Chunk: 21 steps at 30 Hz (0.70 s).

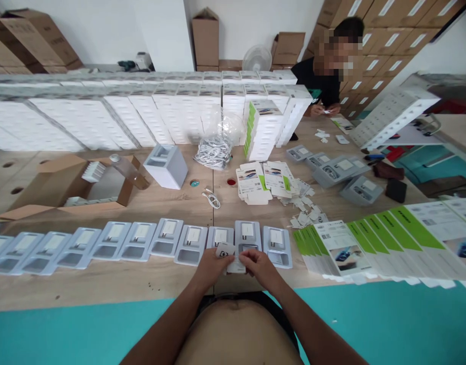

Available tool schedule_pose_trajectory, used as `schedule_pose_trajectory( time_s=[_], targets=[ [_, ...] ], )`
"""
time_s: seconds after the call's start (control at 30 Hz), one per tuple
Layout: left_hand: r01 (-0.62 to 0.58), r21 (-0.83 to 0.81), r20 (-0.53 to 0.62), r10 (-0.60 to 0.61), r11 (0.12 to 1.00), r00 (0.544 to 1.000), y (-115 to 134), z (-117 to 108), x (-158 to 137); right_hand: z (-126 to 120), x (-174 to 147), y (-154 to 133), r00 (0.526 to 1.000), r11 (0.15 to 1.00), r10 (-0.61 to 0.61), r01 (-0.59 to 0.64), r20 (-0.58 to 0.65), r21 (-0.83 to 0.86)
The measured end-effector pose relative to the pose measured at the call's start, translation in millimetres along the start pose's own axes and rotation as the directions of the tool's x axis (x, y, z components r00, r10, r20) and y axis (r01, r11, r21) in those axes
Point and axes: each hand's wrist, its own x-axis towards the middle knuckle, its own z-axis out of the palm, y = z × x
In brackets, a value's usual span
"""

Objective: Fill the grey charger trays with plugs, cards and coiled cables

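Close to my body, my left hand (212, 266) is closed on several small white printed cards (225, 250); the top one bears a black symbol. My right hand (260, 266) pinches the edge of a white card (238, 265) right beside them, fingertips almost meeting the left ones. Both hands are over the front edge of a row of grey plastic trays. The nearest tray (256, 234) is partly hidden by my fingers. It carries a white rectangular piece (247, 229) with dark prongs or slots. Another tray (277, 257) stands just to its right.
Green and white printed boxes (385, 228) overlap at the right. Beyond the trays lie a coiled white cable (214, 201), loose cards (251, 182), bagged cables (214, 151) and an open carton (50, 187). Stacked white boxes (134, 119) wall the back, where another person (324, 83) handles something small.
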Motion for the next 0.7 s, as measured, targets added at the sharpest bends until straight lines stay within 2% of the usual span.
schedule_pose_trajectory(
  time_s=[0.17, 0.23, 0.33, 0.43, 0.57, 0.7],
  targets=[
    [0.014, 0.009, 0.03, -0.014, 1.0, 0.999, -8, -1, 0, -5, 6, 1, 0.993, 0.997, 0.022, -0.014, 0.116, -0.077],
    [0.032, -0.008, -0.002, -0.032, 0.999, 0.999, -13, -7, 2, -4, 14, 4, 0.991, 0.968, 0.012, 0.021, 0.13, -0.252],
    [0.069, -0.083, -0.101, -0.077, 0.994, 0.992, -22, -27, 3, 8, 37, 12, 0.998, 0.814, -0.045, 0.058, 0.036, -0.578],
    [0.126, -0.217, -0.177, -0.165, 0.968, 0.97, -27, -54, -2, 27, 63, 19, 0.996, 0.696, -0.088, 0.046, -0.022, -0.717],
    [0.167, -0.374, -0.183, -0.249, 0.912, 0.951, -28, -79, -16, 49, 79, 29, 0.996, 0.502, -0.086, 0.05, 0.008, -0.864],
    [0.134, -0.47, -0.169, -0.238, 0.873, 0.956, -29, -81, -22, 61, 76, 34, 0.989, 0.311, -0.098, 0.136, 0.111, -0.94]
  ],
)
